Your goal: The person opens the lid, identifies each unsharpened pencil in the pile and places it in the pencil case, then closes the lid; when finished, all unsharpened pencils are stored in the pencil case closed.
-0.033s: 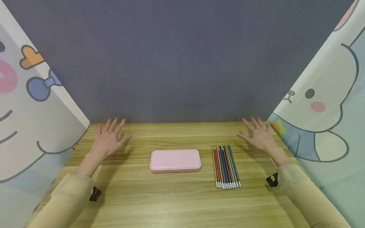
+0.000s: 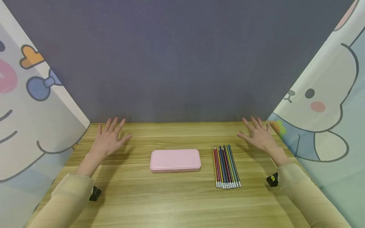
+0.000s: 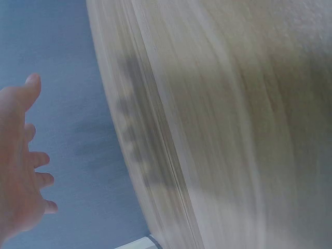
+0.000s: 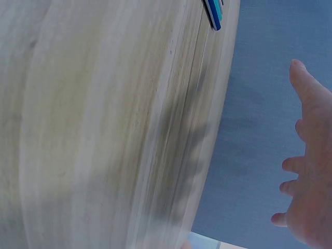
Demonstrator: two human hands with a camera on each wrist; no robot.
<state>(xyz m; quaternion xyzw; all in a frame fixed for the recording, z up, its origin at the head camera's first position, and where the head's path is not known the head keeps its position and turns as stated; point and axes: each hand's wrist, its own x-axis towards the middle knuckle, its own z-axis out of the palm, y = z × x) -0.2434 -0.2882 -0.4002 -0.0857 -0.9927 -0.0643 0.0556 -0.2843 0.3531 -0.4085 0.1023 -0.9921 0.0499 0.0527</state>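
A closed pink pencil case (image 2: 175, 160) lies in the middle of the table in the head view. To its right is a row of several pencils (image 2: 226, 167) in red, yellow, blue, green and black, their eraser ends toward me. At the far left my left hand (image 2: 107, 141) is held over the table with fingers spread, holding nothing. The right hand (image 2: 259, 136) mirrors it at the far right, also spread and holding nothing, and is the nearer one to the pencils. In the wrist views both the left hand (image 3: 21, 166) and right hand (image 4: 316, 171) appear above their shadows.
The wood-grain table (image 2: 176, 202) ends at a dark grey upright panel (image 2: 182, 63) at the back. Cartoon-printed cloths stand on the left (image 2: 34, 126) and right (image 2: 322, 104) sides. A small black device hangs under each wrist.
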